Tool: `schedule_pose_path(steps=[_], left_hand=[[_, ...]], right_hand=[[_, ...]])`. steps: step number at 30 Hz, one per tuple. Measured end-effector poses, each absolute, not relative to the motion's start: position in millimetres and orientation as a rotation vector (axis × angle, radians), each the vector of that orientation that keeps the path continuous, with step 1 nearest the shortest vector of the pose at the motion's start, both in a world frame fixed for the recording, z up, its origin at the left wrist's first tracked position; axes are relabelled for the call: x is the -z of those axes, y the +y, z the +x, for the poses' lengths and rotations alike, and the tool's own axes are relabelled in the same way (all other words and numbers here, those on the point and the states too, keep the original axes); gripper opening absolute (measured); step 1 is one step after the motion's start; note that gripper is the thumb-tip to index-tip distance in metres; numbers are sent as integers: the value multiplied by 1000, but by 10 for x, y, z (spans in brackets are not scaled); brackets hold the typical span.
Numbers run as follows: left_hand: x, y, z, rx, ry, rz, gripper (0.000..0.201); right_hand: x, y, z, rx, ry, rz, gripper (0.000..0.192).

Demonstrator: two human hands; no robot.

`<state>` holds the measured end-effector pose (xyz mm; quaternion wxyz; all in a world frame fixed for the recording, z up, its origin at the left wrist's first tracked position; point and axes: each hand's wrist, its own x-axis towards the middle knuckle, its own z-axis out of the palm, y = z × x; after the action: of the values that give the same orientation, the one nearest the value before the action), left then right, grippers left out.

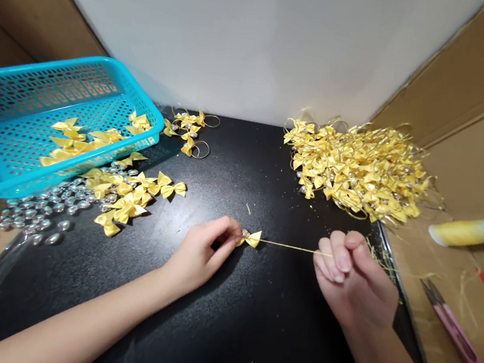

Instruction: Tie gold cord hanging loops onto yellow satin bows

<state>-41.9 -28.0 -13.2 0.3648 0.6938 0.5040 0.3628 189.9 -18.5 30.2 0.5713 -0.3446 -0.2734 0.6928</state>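
Observation:
My left hand (210, 246) pinches a small yellow ribbon bow (253, 239) between thumb and fingers, just above the black tabletop. A silver bead (245, 233) shows at the bow's middle, and the bow's left side is hidden by my fingertips. From the bow a thin gold cord (289, 246) runs straight and taut to the right. My right hand (352, 275) is closed on that cord, its fingers curled in. Beyond this hand, a loose length of cord trails to the right over the table's edge.
A turquoise basket (136, 145) holding yellow bows stands at left. Beside it lie loose bows (131, 202) and silver beads (47, 205). Looped bows (190, 132) lie at the back; a big pile (361, 168) sits back right. Pink-handled thread snips (457, 332) and a yellow spool (464, 231) lie right.

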Motion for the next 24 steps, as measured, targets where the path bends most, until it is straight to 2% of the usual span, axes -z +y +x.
schedule_pose_path(steps=[6, 9, 17, 21, 24], left_hand=[[79, -247, -438, -961, 1108, 2035, 26], [82, -251, -436, -971, 1046, 2061, 22], [128, -264, -454, -998, 980, 2174, 24], [113, -263, -469, -1083, 1083, 2200, 17], [86, -273, -462, -1038, 975, 2053, 12]], right_hand=[[-300, -197, 1900, -1613, -658, -798, 8], [-298, -201, 1904, -1619, -671, -776, 7], [-309, -207, 1902, -1621, -685, -755, 6], [-310, -214, 1906, -1615, -676, -766, 7], [-315, -213, 1900, -1614, -673, -770, 8]])
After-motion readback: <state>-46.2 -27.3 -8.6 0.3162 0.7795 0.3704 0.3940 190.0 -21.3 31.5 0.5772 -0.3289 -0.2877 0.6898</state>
